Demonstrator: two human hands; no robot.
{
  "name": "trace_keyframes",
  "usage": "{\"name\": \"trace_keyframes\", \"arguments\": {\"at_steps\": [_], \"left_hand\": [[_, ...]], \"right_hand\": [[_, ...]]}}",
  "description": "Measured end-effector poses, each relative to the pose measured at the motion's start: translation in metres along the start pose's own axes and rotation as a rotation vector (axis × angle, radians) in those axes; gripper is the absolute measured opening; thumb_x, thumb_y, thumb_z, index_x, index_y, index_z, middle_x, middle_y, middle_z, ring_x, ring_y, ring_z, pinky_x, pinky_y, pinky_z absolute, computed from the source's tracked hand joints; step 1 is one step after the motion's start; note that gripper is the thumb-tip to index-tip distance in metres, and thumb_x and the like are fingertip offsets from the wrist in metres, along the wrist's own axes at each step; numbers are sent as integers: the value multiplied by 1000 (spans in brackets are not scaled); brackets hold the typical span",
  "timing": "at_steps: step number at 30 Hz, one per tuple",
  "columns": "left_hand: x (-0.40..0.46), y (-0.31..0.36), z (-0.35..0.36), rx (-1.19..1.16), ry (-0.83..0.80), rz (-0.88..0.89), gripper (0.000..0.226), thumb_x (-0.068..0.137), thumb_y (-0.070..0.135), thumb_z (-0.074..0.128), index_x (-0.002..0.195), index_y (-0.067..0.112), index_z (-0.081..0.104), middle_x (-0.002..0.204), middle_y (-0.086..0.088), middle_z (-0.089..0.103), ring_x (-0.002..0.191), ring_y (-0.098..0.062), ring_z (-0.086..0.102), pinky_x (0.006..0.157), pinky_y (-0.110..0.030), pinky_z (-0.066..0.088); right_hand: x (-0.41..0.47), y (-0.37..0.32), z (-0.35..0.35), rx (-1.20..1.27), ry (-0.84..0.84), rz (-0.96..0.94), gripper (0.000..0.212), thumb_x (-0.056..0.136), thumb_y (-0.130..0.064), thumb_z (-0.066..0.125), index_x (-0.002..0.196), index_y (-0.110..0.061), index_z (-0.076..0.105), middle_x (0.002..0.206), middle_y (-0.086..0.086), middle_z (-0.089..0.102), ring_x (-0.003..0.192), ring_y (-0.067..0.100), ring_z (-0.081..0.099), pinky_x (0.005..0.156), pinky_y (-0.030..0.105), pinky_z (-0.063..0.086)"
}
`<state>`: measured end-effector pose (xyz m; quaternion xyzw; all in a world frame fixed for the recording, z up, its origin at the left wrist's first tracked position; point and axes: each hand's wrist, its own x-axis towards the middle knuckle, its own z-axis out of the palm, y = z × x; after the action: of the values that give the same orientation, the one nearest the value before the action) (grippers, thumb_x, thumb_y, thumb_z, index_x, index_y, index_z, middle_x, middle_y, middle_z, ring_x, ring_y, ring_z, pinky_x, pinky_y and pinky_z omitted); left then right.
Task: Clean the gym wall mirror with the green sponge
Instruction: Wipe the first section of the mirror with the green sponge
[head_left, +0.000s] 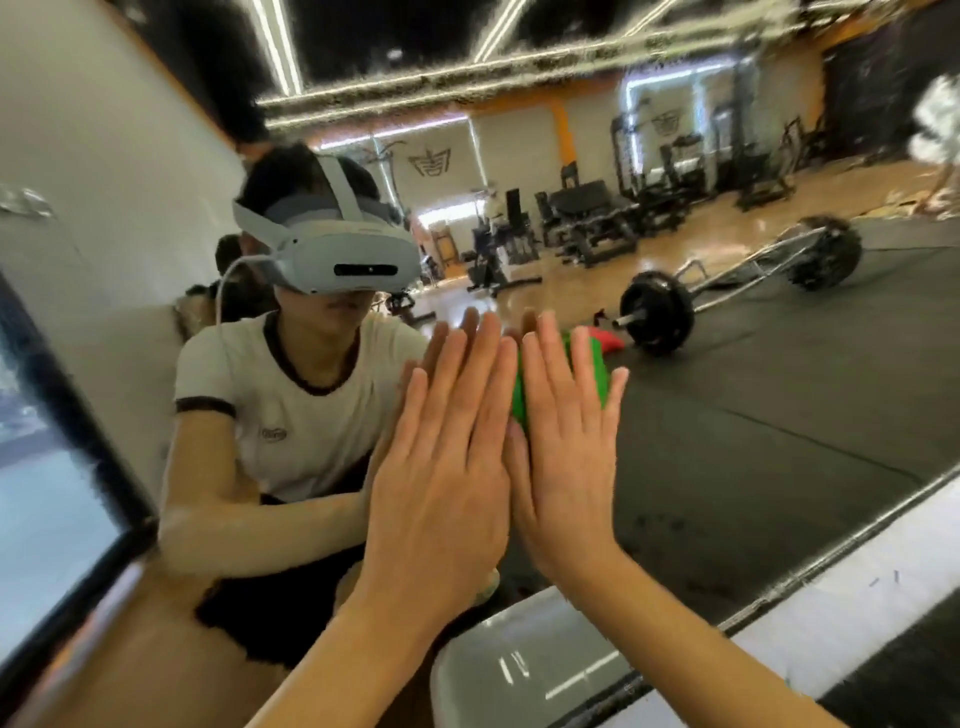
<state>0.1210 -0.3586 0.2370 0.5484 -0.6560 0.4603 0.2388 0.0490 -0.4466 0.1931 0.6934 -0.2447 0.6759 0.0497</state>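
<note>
From the head camera, both hands are up against the wall mirror (753, 415), fingers straight and spread flat, side by side and almost touching. The right hand (563, 447) lies over the green sponge (592, 371), pressing it to the glass with an open palm instead of gripping it; only its green edges show past the fingers. The left hand (447, 457) rests flat just beside it, holding nothing, probably to add weight or steady the push. Flat palms suit wiping, since they spread pressure across the sponge. In the glass I see the person's reflection crouched low, a barbell (737, 296) on the dark floor mat and exercise machines (597, 223) further back.
</note>
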Motion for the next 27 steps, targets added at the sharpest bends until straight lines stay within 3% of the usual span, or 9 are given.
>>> {"name": "trace_keyframes", "arguments": {"at_steps": [3,6,9,11,16,18,20,23,27], "left_hand": [[1,-4,3,17,-45,-17,63,99,11,35,160,4,20,169,-12,15,157,-26,9,128,-41,4],[3,-2,5,75,-48,-24,62,101,19,36,160,3,21,169,-11,14,157,-24,7,128,-39,4],[4,1,7,115,-68,-43,64,101,23,37,159,3,21,169,-11,12,157,-24,6,128,-37,2],[4,1,7,141,-72,-47,65,100,23,39,159,2,21,169,-11,10,157,-24,6,128,-37,2],[3,1,9,171,-72,-40,68,99,24,40,160,3,17,170,-9,6,157,-24,6,128,-36,1],[3,2,9,171,-64,-47,68,99,25,40,160,4,17,170,-8,5,157,-23,5,128,-36,1],[4,3,8,174,-65,-56,68,99,25,40,160,4,17,169,-8,7,157,-23,5,128,-36,1],[4,3,7,185,-76,-61,70,99,25,40,160,4,15,169,-10,10,157,-23,6,128,-36,2],[4,-1,9,186,-74,-50,74,96,25,41,160,7,9,170,-2,-4,157,-19,2,128,-34,0]], "right_hand": [[5,58,-23,-112,-107,-261,58,100,-24,39,155,-13,23,163,1,19,155,13,-1,126,41,-5],[7,106,-37,-66,30,126,57,102,-23,34,157,-13,23,167,3,17,155,14,-1,125,42,-7],[18,91,-31,15,213,524,58,106,-29,26,160,-9,17,168,5,12,155,14,-3,124,55,-3],[31,55,-20,58,180,426,58,107,-29,27,160,-9,15,169,5,8,155,17,-4,125,52,-5],[66,42,-27,-43,-53,-236,54,104,-23,34,155,-9,23,163,10,23,153,17,4,125,40,-9],[75,77,-37,-57,-14,-151,53,105,-22,34,155,-8,24,164,13,23,153,17,4,125,43,-7],[83,104,-46,-44,102,118,53,107,-20,32,158,-8,22,166,14,20,154,22,4,125,50,-4],[88,80,-36,7,186,349,55,107,-21,31,159,-9,18,168,10,15,155,25,3,124,55,-3],[70,15,-15,18,-25,-205,51,107,-26,31,155,-11,26,164,7,23,153,18,4,125,43,-9]]}}
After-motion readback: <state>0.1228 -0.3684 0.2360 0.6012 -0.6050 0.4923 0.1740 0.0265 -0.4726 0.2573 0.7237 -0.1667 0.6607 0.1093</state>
